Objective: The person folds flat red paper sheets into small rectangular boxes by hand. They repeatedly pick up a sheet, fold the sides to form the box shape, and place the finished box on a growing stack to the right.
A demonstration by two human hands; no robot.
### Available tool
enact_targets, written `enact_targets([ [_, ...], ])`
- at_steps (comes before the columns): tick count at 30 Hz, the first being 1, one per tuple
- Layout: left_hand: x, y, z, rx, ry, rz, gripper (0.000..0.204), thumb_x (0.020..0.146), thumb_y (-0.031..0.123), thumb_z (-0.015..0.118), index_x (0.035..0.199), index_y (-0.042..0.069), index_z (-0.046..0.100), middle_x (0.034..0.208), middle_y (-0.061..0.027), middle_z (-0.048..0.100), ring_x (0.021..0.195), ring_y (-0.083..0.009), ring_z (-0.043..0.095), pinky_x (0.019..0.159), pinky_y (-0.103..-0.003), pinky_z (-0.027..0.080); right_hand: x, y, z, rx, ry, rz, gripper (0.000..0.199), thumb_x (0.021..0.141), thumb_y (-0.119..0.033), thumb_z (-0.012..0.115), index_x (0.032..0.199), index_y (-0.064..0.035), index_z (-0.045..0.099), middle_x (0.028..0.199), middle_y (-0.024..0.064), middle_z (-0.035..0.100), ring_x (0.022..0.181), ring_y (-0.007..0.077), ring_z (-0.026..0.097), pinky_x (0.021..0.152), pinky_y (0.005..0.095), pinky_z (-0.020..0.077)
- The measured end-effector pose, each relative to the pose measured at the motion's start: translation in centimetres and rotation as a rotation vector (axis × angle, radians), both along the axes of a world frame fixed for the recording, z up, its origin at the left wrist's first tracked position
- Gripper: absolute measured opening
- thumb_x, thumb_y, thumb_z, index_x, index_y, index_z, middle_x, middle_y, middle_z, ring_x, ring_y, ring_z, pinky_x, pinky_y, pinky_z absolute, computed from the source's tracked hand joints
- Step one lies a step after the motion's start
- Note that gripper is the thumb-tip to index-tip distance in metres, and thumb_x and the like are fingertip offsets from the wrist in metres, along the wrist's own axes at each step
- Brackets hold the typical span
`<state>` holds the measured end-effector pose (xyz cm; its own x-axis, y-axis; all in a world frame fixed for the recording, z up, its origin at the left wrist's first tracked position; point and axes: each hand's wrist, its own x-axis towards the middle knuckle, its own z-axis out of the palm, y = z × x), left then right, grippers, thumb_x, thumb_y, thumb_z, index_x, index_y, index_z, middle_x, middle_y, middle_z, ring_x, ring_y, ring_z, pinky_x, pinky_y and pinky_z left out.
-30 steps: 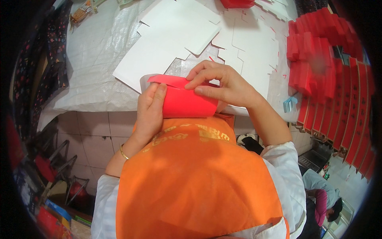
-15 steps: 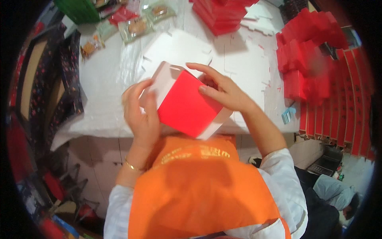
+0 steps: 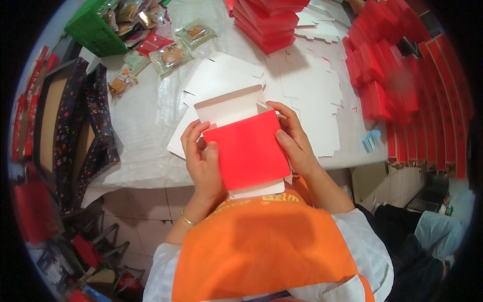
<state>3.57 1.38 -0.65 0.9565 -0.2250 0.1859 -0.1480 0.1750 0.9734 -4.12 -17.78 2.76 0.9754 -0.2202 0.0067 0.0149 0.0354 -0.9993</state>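
Between my hands is a red cardboard box [image 3: 246, 151], white on the inside. Its far flap stands up and its near flap sticks out toward my orange apron. My left hand [image 3: 204, 158] grips the left side, thumb on the red face. My right hand [image 3: 297, 141] holds the right side, its thumb on the red face and its forefinger at the far corner. Flat white box blanks [image 3: 214, 75] lie on the table just beyond the box. What is inside the box is hidden.
At the far left a green basket [image 3: 93, 30] holds wrapped pastries, with several wrapped pastries [image 3: 173, 55] beside it. Stacked red boxes [image 3: 264, 25] stand at the back; more red boxes [image 3: 375, 95] are piled at the right. Dark floral boxes [image 3: 65, 126] lean at the left. A small blue item [image 3: 371, 141] lies near the right edge.
The red box has turned counterclockwise and come slightly nearer, so its red face now sits almost square to me. My left hand has shifted right along with it.
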Motion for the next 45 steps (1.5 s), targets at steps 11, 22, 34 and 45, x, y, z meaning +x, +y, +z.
enact_targets([
  [11, -1.0, 0.6, 1.1, 0.17, -0.159, 0.06, 0.026, 0.103, 0.025, 0.052, 0.094, 0.002, 0.061, 0.131, -0.0157, 0.049, 0.108, -0.0184, 0.053, 0.09, -0.032, 0.043, -0.3, -0.5, 0.1, -0.428, -0.247, -0.141, 0.016, 0.099, -0.012, 0.048, 0.096, -0.0012, 0.06, 0.091, 0.0099, 0.058, 0.081, 0.0219, 0.056, 0.076, 0.0303, 0.0466],
  [22, 1.1, 0.8, 2.6, 0.252, -0.29, -0.058, 0.026, 0.103, 0.016, 0.053, 0.085, -0.002, 0.057, 0.106, -0.0115, 0.065, 0.087, -0.0111, 0.055, 0.076, -0.024, 0.044, -0.7, -0.5, 1.0, -0.457, -0.119, -0.24, 0.016, 0.101, -0.013, 0.049, 0.101, 0.0005, 0.057, 0.092, 0.0117, 0.059, 0.074, 0.019, 0.057, 0.069, 0.0307, 0.0479],
  [34, 0.8, 1.0, 3.1, 0.298, -0.278, -0.229, 0.026, 0.106, 0.018, 0.052, 0.112, -0.002, 0.067, 0.113, -0.0154, 0.072, 0.098, -0.0167, 0.067, 0.082, -0.026, 0.051, -1.5, -1.7, 0.4, -0.566, -0.167, -0.147, 0.019, 0.097, -0.016, 0.063, 0.109, -0.0025, 0.066, 0.103, 0.0111, 0.067, 0.081, 0.0209, 0.065, 0.066, 0.03, 0.0529],
  [45, 2.6, 1.5, 6.4, 0.403, -0.163, -0.469, 0.025, 0.101, 0.005, 0.051, 0.114, -0.003, 0.071, 0.105, -0.0091, 0.073, 0.087, -0.0098, 0.065, 0.077, -0.022, 0.05, -2.0, -1.6, 2.4, -0.435, -0.107, -0.167, 0.016, 0.094, -0.007, 0.061, 0.105, -0.0013, 0.071, 0.096, 0.0099, 0.072, 0.085, 0.0178, 0.067, 0.071, 0.0287, 0.0528],
])
